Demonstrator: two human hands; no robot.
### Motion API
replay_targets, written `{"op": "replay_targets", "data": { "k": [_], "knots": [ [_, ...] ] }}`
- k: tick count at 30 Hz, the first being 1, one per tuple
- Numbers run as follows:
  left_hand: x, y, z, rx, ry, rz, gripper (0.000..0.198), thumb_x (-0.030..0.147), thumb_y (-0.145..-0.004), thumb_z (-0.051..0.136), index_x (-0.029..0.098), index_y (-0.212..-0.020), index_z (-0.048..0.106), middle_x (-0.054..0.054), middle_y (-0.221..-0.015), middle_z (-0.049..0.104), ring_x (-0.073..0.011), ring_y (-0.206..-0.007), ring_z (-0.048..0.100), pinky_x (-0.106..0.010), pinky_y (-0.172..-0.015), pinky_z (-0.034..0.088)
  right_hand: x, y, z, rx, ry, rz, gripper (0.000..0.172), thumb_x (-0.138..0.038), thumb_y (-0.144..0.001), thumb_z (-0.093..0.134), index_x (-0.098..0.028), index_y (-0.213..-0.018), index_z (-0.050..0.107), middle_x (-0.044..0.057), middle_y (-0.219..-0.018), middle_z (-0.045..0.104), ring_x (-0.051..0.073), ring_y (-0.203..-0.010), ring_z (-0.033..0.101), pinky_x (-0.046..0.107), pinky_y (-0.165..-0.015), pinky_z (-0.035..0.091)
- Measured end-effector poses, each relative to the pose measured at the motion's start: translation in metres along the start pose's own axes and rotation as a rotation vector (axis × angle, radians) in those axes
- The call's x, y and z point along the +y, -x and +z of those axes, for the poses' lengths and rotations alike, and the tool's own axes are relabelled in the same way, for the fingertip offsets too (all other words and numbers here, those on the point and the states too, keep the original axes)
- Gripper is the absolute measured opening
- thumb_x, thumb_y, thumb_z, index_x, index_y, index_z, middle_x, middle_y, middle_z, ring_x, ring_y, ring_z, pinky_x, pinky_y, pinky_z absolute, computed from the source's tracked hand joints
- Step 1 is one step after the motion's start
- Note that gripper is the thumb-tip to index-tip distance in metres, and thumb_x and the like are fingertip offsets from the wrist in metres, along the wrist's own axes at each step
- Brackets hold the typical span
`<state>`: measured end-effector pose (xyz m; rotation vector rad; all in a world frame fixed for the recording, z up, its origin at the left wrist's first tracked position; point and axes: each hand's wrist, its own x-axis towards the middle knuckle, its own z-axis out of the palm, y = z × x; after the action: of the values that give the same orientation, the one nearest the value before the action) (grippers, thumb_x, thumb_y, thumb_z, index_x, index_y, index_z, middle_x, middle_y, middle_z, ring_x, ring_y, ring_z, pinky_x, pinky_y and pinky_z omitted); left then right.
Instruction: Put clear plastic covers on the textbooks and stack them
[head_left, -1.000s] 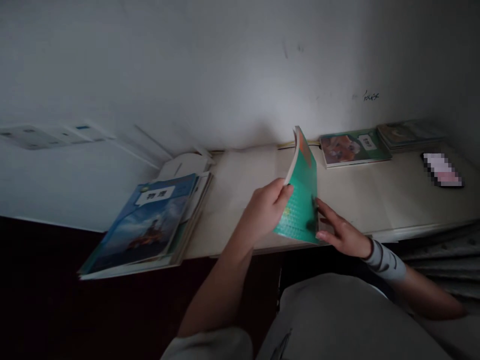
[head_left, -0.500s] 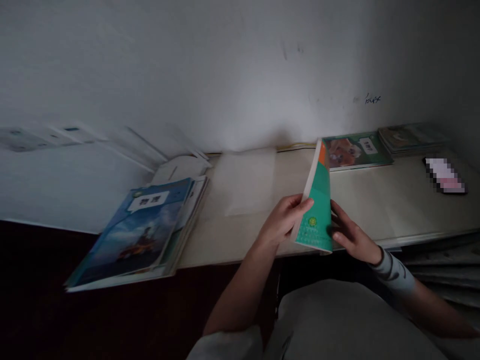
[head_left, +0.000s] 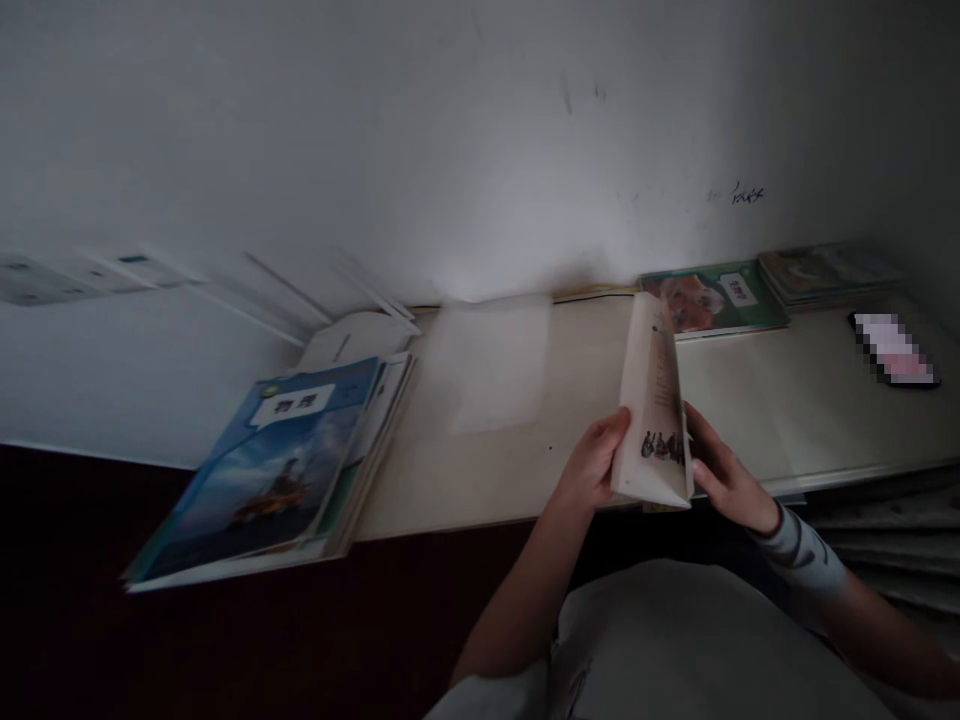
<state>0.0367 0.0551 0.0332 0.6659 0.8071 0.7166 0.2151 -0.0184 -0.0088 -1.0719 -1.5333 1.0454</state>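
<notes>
Between my hands a thin paperback book [head_left: 652, 410] stands tilted above the front part of the table. One of its inside pages faces me, with small text and a drawing of several figures near the lower edge. My left hand [head_left: 595, 460] grips the book's left side near the bottom, thumb in front. At the right edge, my right hand [head_left: 731, 485] has its thumb against the page ends and its fingers behind them, partly hidden by the book. A patterned sleeve cover or band [head_left: 802, 550] wraps my right wrist.
On the left, a stack of books topped by a blue textbook [head_left: 262, 470] overhangs the table's front edge. Along the wall lie a green textbook [head_left: 712, 300] and a book pile [head_left: 825, 275]. A phone [head_left: 895, 348] rests on the pale table [head_left: 480, 470] at right.
The book's green cover faced me before; now an inside page does. Both hands have shifted slightly right with the book.
</notes>
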Motion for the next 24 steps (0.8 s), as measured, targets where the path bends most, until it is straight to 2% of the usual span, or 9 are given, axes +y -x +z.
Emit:
{"op": "replay_targets", "data": {
  "k": [5,8,11,13,15,18,20,22,24],
  "knots": [
    [-0.002,0.002,0.003,0.098,-0.191,0.085,0.052,0.062,-0.06,0.075,0.012,-0.072,0.064,-0.003,-0.06,0.062,-0.0129,-0.052,0.055,-0.025,-0.052,0.044,-0.016,-0.008,-0.014,0.043,0.085,0.029,0.073,-0.059,-0.09,0.042,-0.027,-0.151,0.018,0.011,-0.152,0.034,0.028,-0.134,0.043,0.05,-0.108,0.04],
    [0.003,0.008,0.007,0.145,-0.406,0.204,0.05,0.062,-0.063,0.071,0.014,-0.058,0.056,0.003,-0.051,0.051,-0.0079,-0.047,0.044,-0.02,-0.045,0.031,-0.04,-0.024,-0.036,0.137,0.181,0.043,0.07,-0.063,-0.087,0.045,-0.024,-0.145,0.035,0.011,-0.145,0.045,0.028,-0.132,0.045,0.047,-0.108,0.04],
    [0.018,0.015,0.0,0.206,-0.485,0.286,0.048,0.06,-0.064,0.07,0.015,-0.057,0.054,0.003,-0.051,0.049,-0.0079,-0.047,0.043,-0.02,-0.045,0.03,-0.056,-0.038,-0.063,0.123,0.185,0.145,0.057,-0.061,-0.084,0.052,-0.022,-0.126,0.058,0.008,-0.123,0.065,0.028,-0.115,0.058,0.044,-0.097,0.048],
    [0.031,0.021,-0.016,0.266,-0.471,0.307,0.044,0.057,-0.064,0.07,0.015,-0.063,0.057,0.002,-0.055,0.054,-0.0098,-0.05,0.047,-0.021,-0.048,0.035,-0.055,-0.043,-0.077,0.093,0.158,0.273,0.048,-0.06,-0.081,0.057,-0.019,-0.102,0.069,0.006,-0.096,0.073,0.026,-0.09,0.066,0.04,-0.08,0.055],
    [0.044,0.027,-0.041,0.327,-0.464,0.308,0.04,0.054,-0.064,0.07,0.015,-0.07,0.06,0.001,-0.059,0.058,-0.0119,-0.053,0.05,-0.023,-0.051,0.039,-0.045,-0.043,-0.087,0.122,0.096,0.396,0.045,-0.059,-0.077,0.062,-0.016,-0.083,0.071,0.005,-0.075,0.072,0.021,-0.07,0.065,0.035,-0.065,0.053],
    [0.053,0.033,-0.088,0.417,-0.554,0.284,0.036,0.05,-0.066,0.067,0.016,-0.081,0.063,0.0,-0.066,0.064,-0.0149,-0.059,0.056,-0.024,-0.055,0.044,-0.026,-0.043,-0.097,0.182,-0.14,0.527,0.041,-0.054,-0.07,0.071,-0.014,-0.078,0.069,0.004,-0.068,0.069,0.018,-0.06,0.062,0.033,-0.06,0.051],
    [0.053,0.035,-0.115,0.479,-0.696,0.257,0.038,0.047,-0.069,0.063,0.017,-0.091,0.065,-0.002,-0.076,0.069,-0.0177,-0.067,0.06,-0.026,-0.061,0.048,-0.018,-0.045,-0.1,0.143,-0.304,0.586,0.037,-0.05,-0.067,0.076,-0.014,-0.075,0.067,0.002,-0.059,0.064,0.015,-0.054,0.058,0.031,-0.056,0.049],
    [0.049,0.036,-0.133,0.519,-0.895,0.223,0.041,0.045,-0.071,0.059,0.017,-0.101,0.066,-0.004,-0.087,0.071,-0.0206,-0.078,0.063,-0.03,-0.07,0.05,-0.017,-0.05,-0.101,0.066,-0.403,0.618,0.034,-0.045,-0.065,0.079,-0.015,-0.071,0.065,-0.003,-0.049,0.055,0.011,-0.046,0.051,0.028,-0.05,0.046],
    [0.043,0.036,-0.139,0.534,-1.106,0.2,0.045,0.042,-0.075,0.054,0.018,-0.112,0.064,-0.006,-0.098,0.071,-0.0225,-0.086,0.064,-0.034,-0.079,0.051,-0.02,-0.057,-0.097,0.005,-0.464,0.629,0.032,-0.042,-0.065,0.08,-0.015,-0.071,0.065,-0.005,-0.048,0.051,0.009,-0.045,0.049,0.026,-0.049,0.045]
  ]
}}
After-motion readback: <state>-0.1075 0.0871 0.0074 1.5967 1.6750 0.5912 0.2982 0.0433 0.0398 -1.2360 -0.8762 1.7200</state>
